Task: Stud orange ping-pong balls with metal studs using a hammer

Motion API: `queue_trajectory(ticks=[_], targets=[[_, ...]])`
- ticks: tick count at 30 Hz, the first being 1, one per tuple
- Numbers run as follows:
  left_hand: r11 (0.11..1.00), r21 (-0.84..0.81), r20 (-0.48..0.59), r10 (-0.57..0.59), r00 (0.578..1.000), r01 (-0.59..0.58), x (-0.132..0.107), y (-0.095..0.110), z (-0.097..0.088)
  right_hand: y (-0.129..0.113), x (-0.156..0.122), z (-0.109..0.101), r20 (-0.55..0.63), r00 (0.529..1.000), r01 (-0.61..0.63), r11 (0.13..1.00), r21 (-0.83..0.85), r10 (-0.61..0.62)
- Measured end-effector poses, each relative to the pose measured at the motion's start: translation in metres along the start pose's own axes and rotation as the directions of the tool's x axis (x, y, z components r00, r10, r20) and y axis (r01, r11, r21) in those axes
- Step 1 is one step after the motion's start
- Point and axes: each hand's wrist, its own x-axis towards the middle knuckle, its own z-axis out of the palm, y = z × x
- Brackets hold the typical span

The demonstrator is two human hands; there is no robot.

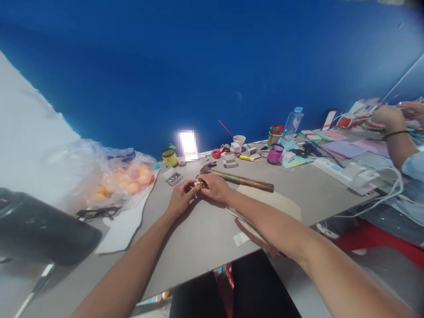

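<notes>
Over the middle of the grey table (185,251), my left hand (182,196) and my right hand (214,187) meet around a small shiny gold-and-dark round metal piece (198,183). The fingers of both hands are closed on it; its exact kind is too small to make out. Just behind my right hand lies a claw hammer (245,178), its wooden handle pointing right. A small open box with metal bits (174,178) sits beyond my left hand. Under my right forearm are a pale round sheet (281,201) and a brown-edged strip (251,234).
A plastic bag of orange fruit (129,179), glasses (99,213) and a dark cylinder (46,227) stand left. Along the wall are a bright screen (188,145), cups (239,140) and a bottle (293,123). At right are a power strip (334,172) and another person's arm (397,130).
</notes>
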Motion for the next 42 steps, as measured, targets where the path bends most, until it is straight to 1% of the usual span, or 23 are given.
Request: queue_trajectory(ticks=[5,9,12,16,18,23,25,29,33,38,42], targets=[[0.998,-0.047,0.007,-0.029,1.0,0.029,-0.001,0.002,-0.003,0.001,0.002,-0.002,-0.004,1.0,-0.02,0.993,0.114,0.02],[0.995,-0.076,-0.012,-0.059,0.998,0.058,0.0,-0.001,-0.005,0.001,0.001,-0.004,0.016,0.999,-0.036,0.99,0.134,0.034],[0.993,-0.096,0.001,-0.073,0.997,0.073,0.001,-0.006,-0.007,0.0,0.0,-0.005,0.023,0.999,-0.039,0.993,0.11,0.037],[0.985,-0.152,0.045,-0.07,0.997,0.076,0.004,-0.013,-0.008,-0.002,0.0,-0.006,0.038,0.998,-0.042,0.999,0.035,0.04],[0.985,-0.152,0.061,-0.068,0.996,0.077,0.005,-0.014,-0.009,-0.003,0.0,-0.006,0.047,0.998,-0.049,0.999,0.013,0.048],[0.998,0.055,0.086,-0.007,0.996,0.002,0.003,-0.004,-0.01,-0.005,-0.002,-0.004,0.1,0.994,-0.045,0.997,-0.054,0.05],[0.997,0.073,0.093,-0.009,0.996,0.002,0.002,0.001,-0.009,-0.006,-0.003,-0.003,0.115,0.992,-0.049,0.996,-0.07,0.057],[0.999,0.02,0.045,-0.029,0.999,0.028,-0.001,0.008,-0.006,-0.008,-0.003,-0.005,0.128,0.987,-0.094,0.994,-0.061,0.102],[0.999,-0.019,0.001,-0.045,0.999,0.045,-0.003,0.008,-0.003,-0.008,-0.003,-0.008,0.13,0.989,-0.065,0.995,-0.071,0.074],[0.995,-0.08,0.022,-0.057,0.998,0.059,-0.002,0.007,-0.005,-0.005,-0.004,-0.006,0.106,0.993,-0.049,0.997,-0.062,0.055],[0.993,-0.108,0.04,-0.049,0.998,0.053,-0.002,0.007,-0.006,-0.003,-0.003,-0.004,0.094,0.991,-0.092,0.995,-0.049,0.096]])
